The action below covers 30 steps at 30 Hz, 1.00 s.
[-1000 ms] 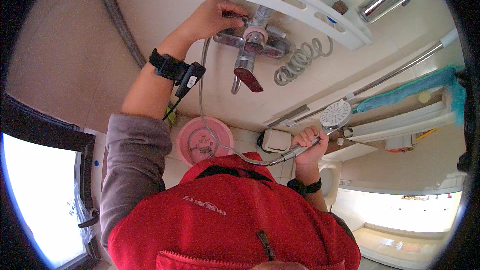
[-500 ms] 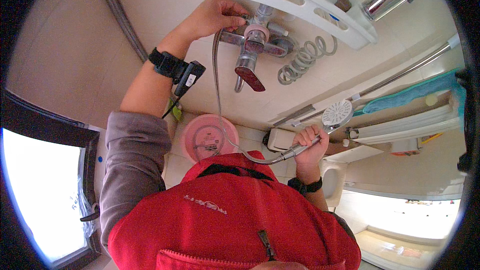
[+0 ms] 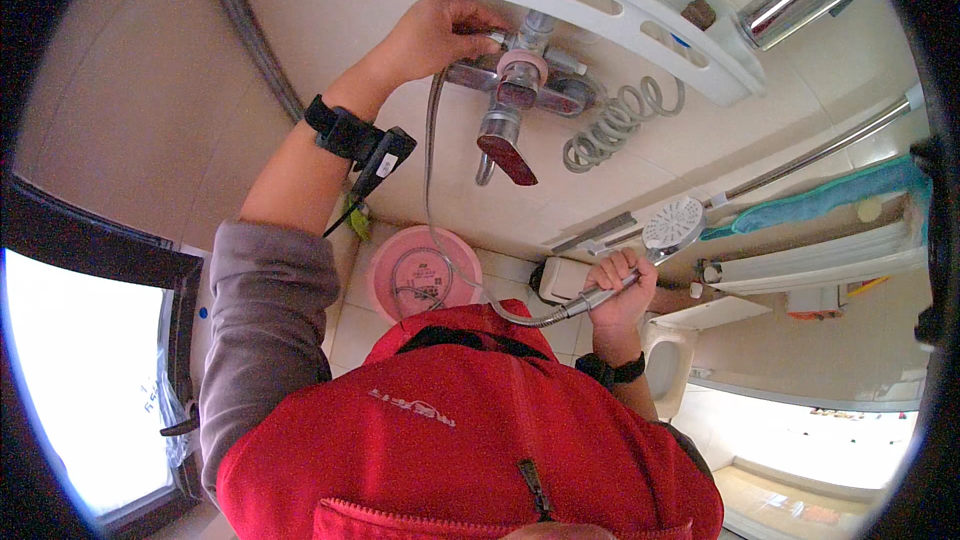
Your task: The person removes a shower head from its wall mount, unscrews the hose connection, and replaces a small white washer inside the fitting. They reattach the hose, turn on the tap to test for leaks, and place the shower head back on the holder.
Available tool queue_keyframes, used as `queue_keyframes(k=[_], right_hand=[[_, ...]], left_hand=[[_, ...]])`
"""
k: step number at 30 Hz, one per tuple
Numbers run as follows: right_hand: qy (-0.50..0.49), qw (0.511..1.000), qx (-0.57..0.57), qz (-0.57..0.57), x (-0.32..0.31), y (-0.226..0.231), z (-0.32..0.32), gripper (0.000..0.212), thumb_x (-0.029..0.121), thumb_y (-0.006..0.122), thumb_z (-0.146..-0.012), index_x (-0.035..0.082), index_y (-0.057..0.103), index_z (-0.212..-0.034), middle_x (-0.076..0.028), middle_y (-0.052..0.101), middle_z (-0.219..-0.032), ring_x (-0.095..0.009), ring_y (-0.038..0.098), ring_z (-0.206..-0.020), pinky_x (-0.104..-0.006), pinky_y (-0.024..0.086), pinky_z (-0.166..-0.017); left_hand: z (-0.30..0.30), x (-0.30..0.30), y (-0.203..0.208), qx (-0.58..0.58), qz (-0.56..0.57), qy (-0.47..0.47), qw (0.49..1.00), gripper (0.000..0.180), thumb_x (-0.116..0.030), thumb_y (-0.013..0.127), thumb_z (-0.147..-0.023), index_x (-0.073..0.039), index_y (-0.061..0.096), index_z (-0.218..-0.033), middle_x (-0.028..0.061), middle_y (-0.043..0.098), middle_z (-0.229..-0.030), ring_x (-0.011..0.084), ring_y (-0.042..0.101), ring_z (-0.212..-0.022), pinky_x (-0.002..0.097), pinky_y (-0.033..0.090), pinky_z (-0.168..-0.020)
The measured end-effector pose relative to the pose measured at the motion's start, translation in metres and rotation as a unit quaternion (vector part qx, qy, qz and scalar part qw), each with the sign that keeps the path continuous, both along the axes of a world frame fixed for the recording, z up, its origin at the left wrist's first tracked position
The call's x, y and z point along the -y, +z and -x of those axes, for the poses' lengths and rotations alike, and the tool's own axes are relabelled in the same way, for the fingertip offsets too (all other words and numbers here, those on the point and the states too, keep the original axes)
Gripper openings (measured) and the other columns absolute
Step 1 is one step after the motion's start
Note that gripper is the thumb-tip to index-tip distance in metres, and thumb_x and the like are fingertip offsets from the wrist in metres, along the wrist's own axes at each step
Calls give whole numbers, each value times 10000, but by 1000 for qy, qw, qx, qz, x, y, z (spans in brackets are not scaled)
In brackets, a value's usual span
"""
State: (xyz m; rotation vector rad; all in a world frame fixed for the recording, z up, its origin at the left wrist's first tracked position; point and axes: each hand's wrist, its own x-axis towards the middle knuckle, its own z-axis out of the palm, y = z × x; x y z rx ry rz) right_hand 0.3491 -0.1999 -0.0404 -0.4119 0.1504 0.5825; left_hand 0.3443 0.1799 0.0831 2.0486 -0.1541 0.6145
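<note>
Left hand [image 3: 435,38] is up at the wall-mounted mixer tap [image 3: 520,80], fingers curled closed around the metal fitting on its left end, right where the shower hose [image 3: 432,190] joins. Right hand [image 3: 618,285] is lower and well apart, fingers wrapped tight around the handle of the shower head [image 3: 672,223]; the round spray face sits just above the fist, tilted up and to the right. The hose drops from the tap, loops down in front of the pink basin [image 3: 425,272] on the floor and rises into the handle. Dark red tap lever [image 3: 507,158] hangs below the mixer body. Coiled grey hose [image 3: 620,120] sits just right of the tap. White shelf [image 3: 600,15] runs above it. Black wrist strap [image 3: 345,132] on the left forearm, black band [image 3: 612,372] on the right wrist. Red vest [image 3: 470,440] fills the lower frame.
</note>
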Motion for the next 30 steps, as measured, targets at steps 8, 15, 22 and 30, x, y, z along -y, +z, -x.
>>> queue_keyframes(k=[8,15,22,30], right_hand=[[8,1000,13,-7,-4,1,4,186,213,536,-825,113,420,-720,32,367,-595,-87,337,-485,-239,310,-475],[9,1000,18,1,-7,-1,7,182,207,541,-816,113,416,-722,34,355,-594,-87,328,-482,-240,309,-479],[-2,1000,9,9,-8,-3,14,175,199,530,-818,114,412,-721,32,337,-596,-89,315,-486,-240,308,-483],[13,1000,9,14,-13,-11,17,173,203,521,-825,114,412,-723,34,326,-596,-90,322,-494,-241,308,-486]], left_hand=[[9,6,-13,72,-96,92,988,259,-90,709,-773,-48,656,-1024,108,677,-896,169,635,-775,290,521,-727],[3,7,-28,232,-234,150,932,276,-81,714,-722,-95,646,-989,118,635,-853,299,619,-759,352,526,-662],[10,5,-33,247,-266,183,914,291,-65,730,-666,-90,638,-941,111,620,-839,297,616,-751,356,521,-655],[7,2,-31,275,-290,144,906,244,-29,699,-654,-84,599,-869,98,605,-814,304,602,-747,376,512,-668]])
